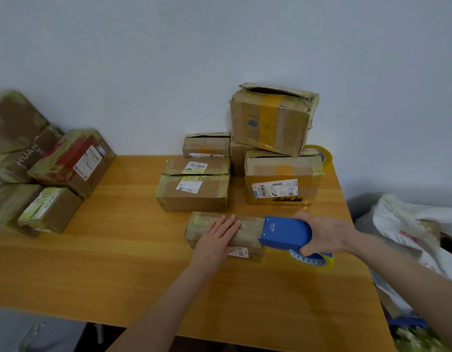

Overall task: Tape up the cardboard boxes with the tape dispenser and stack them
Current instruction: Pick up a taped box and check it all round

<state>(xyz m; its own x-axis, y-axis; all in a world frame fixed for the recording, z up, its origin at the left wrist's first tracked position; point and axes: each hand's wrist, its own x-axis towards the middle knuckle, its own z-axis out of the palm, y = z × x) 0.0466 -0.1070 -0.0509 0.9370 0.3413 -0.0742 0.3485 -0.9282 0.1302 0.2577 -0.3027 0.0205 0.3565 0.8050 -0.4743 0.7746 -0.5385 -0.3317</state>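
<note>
A taped stack (pixel 42 168) sits at the table's (pixel 118 262) left edge. The left hand (pixel 216 241) presses flat, fingers straight and together, on the near box (pixel 247 231). At its right end the right hand (pixel 324 235) grips the dispenser (pixel 286 233), fingers curled round it. If the flat hand eases, the box may skid and the tape wrinkle or run crooked.

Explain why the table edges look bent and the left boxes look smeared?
Head view: the wide-angle lens bows the table edges; the boxes at left and white bag at right smear near the frame borders; the centre, with the blue tape dispenser and left hand on a box, is sharper; lighting soft, shadows faint.
</note>
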